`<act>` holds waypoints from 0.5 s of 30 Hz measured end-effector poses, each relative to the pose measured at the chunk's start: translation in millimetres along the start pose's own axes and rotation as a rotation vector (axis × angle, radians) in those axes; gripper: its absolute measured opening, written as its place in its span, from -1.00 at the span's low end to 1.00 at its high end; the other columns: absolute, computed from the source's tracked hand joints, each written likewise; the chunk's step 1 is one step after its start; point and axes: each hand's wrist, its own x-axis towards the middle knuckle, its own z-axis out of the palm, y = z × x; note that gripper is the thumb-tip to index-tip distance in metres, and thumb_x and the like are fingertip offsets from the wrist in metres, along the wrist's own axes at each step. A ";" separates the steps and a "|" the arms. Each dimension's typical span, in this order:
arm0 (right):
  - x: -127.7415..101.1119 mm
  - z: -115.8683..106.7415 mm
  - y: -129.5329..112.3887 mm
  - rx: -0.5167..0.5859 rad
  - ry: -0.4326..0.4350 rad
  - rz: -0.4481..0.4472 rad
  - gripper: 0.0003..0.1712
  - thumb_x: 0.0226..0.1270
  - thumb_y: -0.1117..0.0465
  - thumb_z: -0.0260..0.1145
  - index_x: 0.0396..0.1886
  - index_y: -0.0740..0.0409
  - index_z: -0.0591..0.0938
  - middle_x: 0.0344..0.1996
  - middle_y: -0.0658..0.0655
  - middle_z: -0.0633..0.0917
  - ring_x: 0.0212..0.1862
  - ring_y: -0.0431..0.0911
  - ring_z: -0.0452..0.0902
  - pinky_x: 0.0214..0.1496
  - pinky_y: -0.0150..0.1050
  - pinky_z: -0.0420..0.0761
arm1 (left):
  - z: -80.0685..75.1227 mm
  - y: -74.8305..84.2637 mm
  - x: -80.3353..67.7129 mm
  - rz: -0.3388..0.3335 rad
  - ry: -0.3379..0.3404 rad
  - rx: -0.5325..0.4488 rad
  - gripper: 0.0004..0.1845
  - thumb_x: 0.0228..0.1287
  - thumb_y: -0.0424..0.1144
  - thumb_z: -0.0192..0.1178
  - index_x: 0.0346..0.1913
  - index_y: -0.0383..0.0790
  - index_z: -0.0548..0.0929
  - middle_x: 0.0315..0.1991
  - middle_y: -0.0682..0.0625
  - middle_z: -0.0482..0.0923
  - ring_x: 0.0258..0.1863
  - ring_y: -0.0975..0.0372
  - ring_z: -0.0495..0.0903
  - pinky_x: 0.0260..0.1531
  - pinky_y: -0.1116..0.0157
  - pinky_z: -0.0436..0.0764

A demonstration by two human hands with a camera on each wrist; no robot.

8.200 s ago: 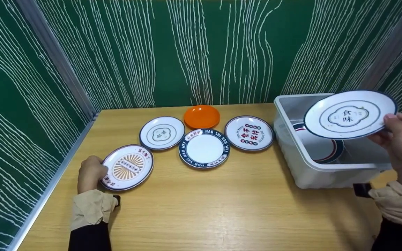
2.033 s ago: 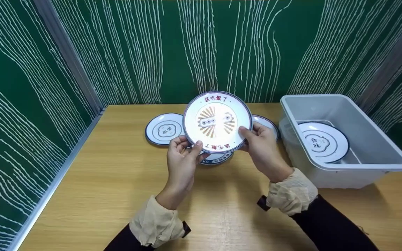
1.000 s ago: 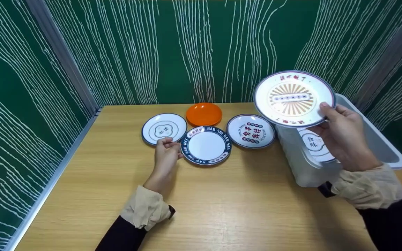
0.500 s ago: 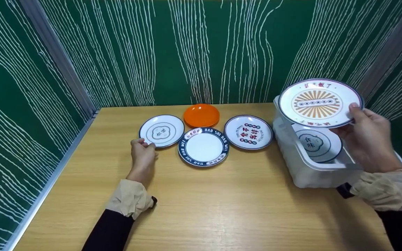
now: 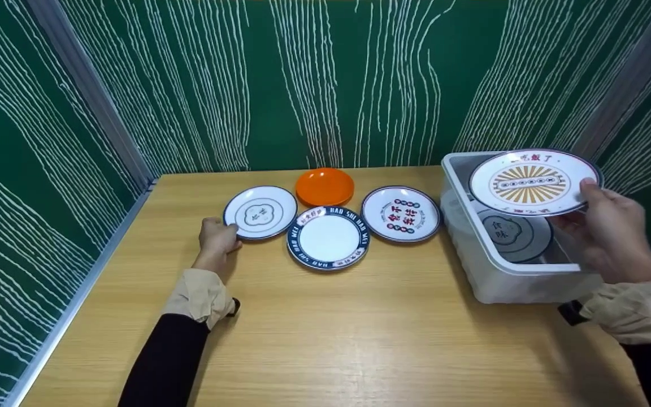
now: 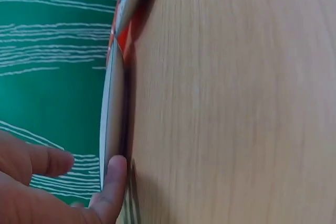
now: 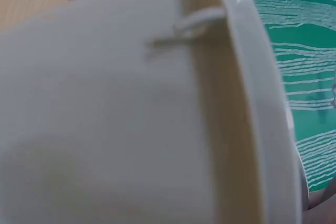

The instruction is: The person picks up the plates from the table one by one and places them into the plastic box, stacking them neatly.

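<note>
A white plate [image 5: 532, 183] with an orange sunburst and red characters is held by its right edge in my right hand [image 5: 616, 232], tilted over the grey bin. Thumb lies on top of its rim; the other fingers are mostly hidden beneath. In the right wrist view the bin wall [image 7: 105, 103] blocks most of the hand. My left hand [image 5: 216, 240] is at the lower left edge of a white plate [image 5: 260, 212] with a grey cloud-shaped emblem. In the left wrist view one digit [image 6: 116, 169] touches that plate's edge, while another finger stands apart from it.
An orange plate [image 5: 325, 186], a plate with a dark-blue lettered rim [image 5: 328, 240] and a plate with red characters [image 5: 402, 215] lie on the wooden table [image 5: 325, 339]. Inside the bin [image 5: 506, 285] lies a white plate [image 5: 523, 240]. Green walls stand behind.
The sunburst plate was lifted off the table, held in both hands, then carried right and lowered over the bin by the right hand. The left hand moved left to the cloud-emblem plate's edge.
</note>
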 end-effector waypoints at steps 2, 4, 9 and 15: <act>3.6 -0.7 -2.7 -0.011 0.001 0.034 -0.19 0.51 -0.14 0.18 0.63 -0.11 0.14 -0.21 -0.06 0.70 -0.16 -0.24 0.72 -0.11 -0.34 0.75 | 0.0 1.1 3.0 -0.014 -0.005 0.030 -0.35 0.46 -0.42 0.01 0.54 -0.34 0.10 0.43 -0.27 0.26 -0.30 0.23 0.59 -0.33 0.37 0.71; 7.3 -2.1 -3.1 -0.005 -0.011 0.064 -0.29 0.51 -0.13 0.19 0.55 -0.15 0.23 -0.25 -0.05 0.73 -0.15 -0.22 0.73 -0.07 -0.30 0.75 | 1.2 0.3 5.8 -0.033 -0.005 0.047 -0.35 0.46 -0.43 0.01 0.54 -0.30 0.10 0.46 -0.24 0.23 -0.24 0.22 0.57 -0.30 0.37 0.70; 12.8 -5.8 -4.0 0.017 -0.062 0.144 -0.56 0.50 -0.08 0.23 0.26 -0.14 0.38 -0.27 0.00 0.76 -0.11 -0.17 0.74 0.02 -0.24 0.73 | 3.9 -2.4 14.5 -0.066 0.017 0.084 -0.27 0.42 -0.48 0.02 0.58 -0.30 0.04 0.51 -0.25 0.18 -0.30 0.24 0.57 -0.36 0.41 0.69; 13.7 -11.1 1.8 -0.146 -0.013 0.151 -0.29 0.52 -0.13 0.16 0.56 -0.19 0.20 -0.24 -0.09 0.68 -0.20 -0.24 0.71 -0.02 -0.27 0.74 | 7.6 -7.2 17.1 -0.051 0.007 0.076 -0.29 0.43 -0.47 0.09 0.57 -0.39 0.10 0.47 -0.29 0.26 -0.46 0.31 0.58 -0.44 0.46 0.67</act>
